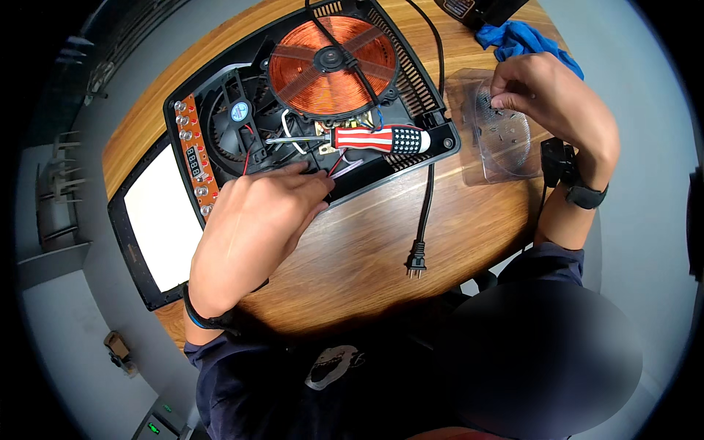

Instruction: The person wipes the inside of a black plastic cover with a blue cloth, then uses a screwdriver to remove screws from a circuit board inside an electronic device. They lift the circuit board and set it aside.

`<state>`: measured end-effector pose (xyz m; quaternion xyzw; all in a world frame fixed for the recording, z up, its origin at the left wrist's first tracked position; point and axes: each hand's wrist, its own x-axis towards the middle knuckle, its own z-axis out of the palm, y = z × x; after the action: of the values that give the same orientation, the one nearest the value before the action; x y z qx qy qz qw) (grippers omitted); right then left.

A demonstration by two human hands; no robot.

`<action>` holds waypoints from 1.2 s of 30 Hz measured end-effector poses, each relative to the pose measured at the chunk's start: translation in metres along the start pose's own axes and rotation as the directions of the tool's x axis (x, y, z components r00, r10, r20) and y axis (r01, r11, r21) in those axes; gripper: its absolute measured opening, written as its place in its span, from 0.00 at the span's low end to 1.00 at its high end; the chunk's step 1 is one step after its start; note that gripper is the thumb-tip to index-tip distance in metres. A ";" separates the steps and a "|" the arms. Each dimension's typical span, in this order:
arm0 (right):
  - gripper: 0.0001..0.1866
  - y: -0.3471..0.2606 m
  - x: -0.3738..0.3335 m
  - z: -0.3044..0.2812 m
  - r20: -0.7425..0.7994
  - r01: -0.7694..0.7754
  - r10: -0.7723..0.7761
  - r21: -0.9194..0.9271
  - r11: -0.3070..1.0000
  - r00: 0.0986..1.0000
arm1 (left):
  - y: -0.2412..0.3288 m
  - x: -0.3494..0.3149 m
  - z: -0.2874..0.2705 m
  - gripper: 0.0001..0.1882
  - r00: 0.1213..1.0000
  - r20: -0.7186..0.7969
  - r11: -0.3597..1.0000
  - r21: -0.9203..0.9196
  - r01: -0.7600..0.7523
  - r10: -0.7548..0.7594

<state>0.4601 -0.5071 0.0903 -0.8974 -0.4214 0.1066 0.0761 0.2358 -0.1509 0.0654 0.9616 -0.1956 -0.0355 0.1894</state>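
An opened induction cooker (pixel 433 147) lies on the table, with its round copper coil (pixel 308 81), fan (pixel 227 121) and orange circuit board (pixel 192 147) exposed. A screwdriver (pixel 367 139) with a red, white and dark star-patterned handle rests across the housing, its shaft pointing left. My left hand (pixel 257 220) is at the cooker's near edge, fingers over the rim and thumb outside it. Over a clear plastic tray (pixel 484 165) at the right, my right hand (pixel 539 92) is closed in a pinch; what the fingertips hold, if anything, is hidden. Several small dark screws (pixel 504 130) lie in the tray.
A dark-framed panel with a bright white surface (pixel 161 220) lies left of the cooker. The black power cord's plug (pixel 416 260) rests on the wooden table (pixel 352 249) in front. Blue cloth (pixel 517 37) and a black object (pixel 480 9) are at the far right.
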 end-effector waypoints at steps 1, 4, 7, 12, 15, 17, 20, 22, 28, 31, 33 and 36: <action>0.10 0.001 0.000 0.002 -0.012 0.010 -0.010 0.008 1.000 1.000 | 0.000 -0.001 0.001 0.11 1.000 -0.001 1.000 0.009 -0.003 0.003; 0.09 0.002 -0.001 0.005 -0.014 -0.013 0.014 0.045 0.999 1.000 | 0.000 -0.002 0.002 0.09 1.000 0.002 1.000 0.025 -0.011 0.011; 0.08 0.000 -0.003 0.006 -0.011 -0.038 0.038 0.029 0.999 0.999 | 0.000 -0.002 0.001 0.09 1.000 0.015 0.999 0.042 -0.017 0.017; 0.08 -0.003 -0.004 0.006 -0.014 -0.063 0.063 -0.008 0.998 0.998 | -0.001 -0.002 0.000 0.10 0.999 0.040 0.997 0.074 -0.027 0.025; 0.09 -0.002 -0.003 0.007 -0.003 -0.069 0.069 0.005 0.998 0.998 | 0.000 -0.002 0.000 0.10 0.999 0.044 0.996 0.084 -0.021 0.017; 0.10 -0.001 -0.003 0.007 -0.004 -0.055 0.055 0.006 0.998 0.998 | 0.000 -0.002 0.000 0.10 0.999 0.047 0.996 0.089 -0.019 0.015; 0.10 -0.001 -0.002 0.007 0.002 -0.057 0.057 0.006 0.998 0.998 | 0.000 -0.002 0.000 0.09 0.999 0.052 0.995 0.093 -0.021 0.017; 0.10 -0.001 -0.001 0.006 0.021 -0.084 0.084 0.010 0.996 0.996 | 0.000 -0.002 0.000 0.09 0.999 0.049 0.995 0.097 -0.022 0.018; 0.12 0.000 0.001 0.007 0.038 -0.099 0.099 0.003 0.995 0.994 | 0.000 -0.003 0.000 0.09 0.998 0.049 0.995 0.096 -0.029 0.025; 0.12 0.001 0.001 0.009 0.040 -0.103 0.104 -0.011 0.995 0.994 | -0.001 -0.003 0.000 0.09 0.998 0.052 0.994 0.101 -0.033 0.028; 0.11 0.001 0.001 0.009 0.043 -0.102 0.102 -0.005 0.995 0.994 | -0.001 -0.003 0.000 0.09 0.998 0.054 0.994 0.101 -0.035 0.030; 0.10 -0.002 0.001 0.007 0.029 -0.081 0.081 -0.001 0.997 0.996 | -0.001 -0.003 0.000 0.09 0.998 0.056 0.993 0.104 -0.047 0.042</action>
<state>0.4577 -0.5048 0.0833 -0.9121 -0.3856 0.1227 0.0658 0.2336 -0.1488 0.0645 0.9643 -0.2237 -0.0467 0.1338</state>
